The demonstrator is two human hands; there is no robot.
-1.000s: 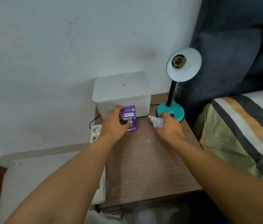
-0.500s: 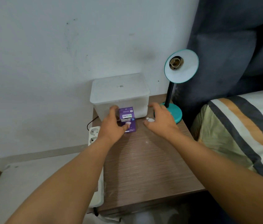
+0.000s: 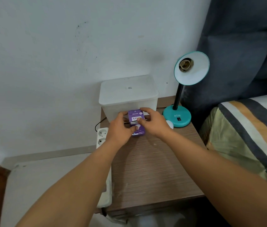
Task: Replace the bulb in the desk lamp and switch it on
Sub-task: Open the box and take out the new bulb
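Wooden bench (image 3: 154, 169) fills the middle, striped bed (image 3: 252, 136) off at three o'clock. Clear plastic tub (image 3: 127, 94) sits at twelve o'clock on the bench, hard against the wall. Teal desk lamp (image 3: 178, 115) stands at two o'clock, shade tipped this way, socket (image 3: 186, 64) bare. White power strip (image 3: 102, 136) hangs along the bench's nine o'clock edge. Both hands on the purple bulb box (image 3: 136, 123) just in front of the tub: left hand (image 3: 119, 131) has its grip clamped on the near left side, right hand (image 3: 154, 123) pinches the far top end, thumb across the face. Loose white bulb (image 3: 170, 124) lies touching the lamp base, at three o'clock from the right hand.
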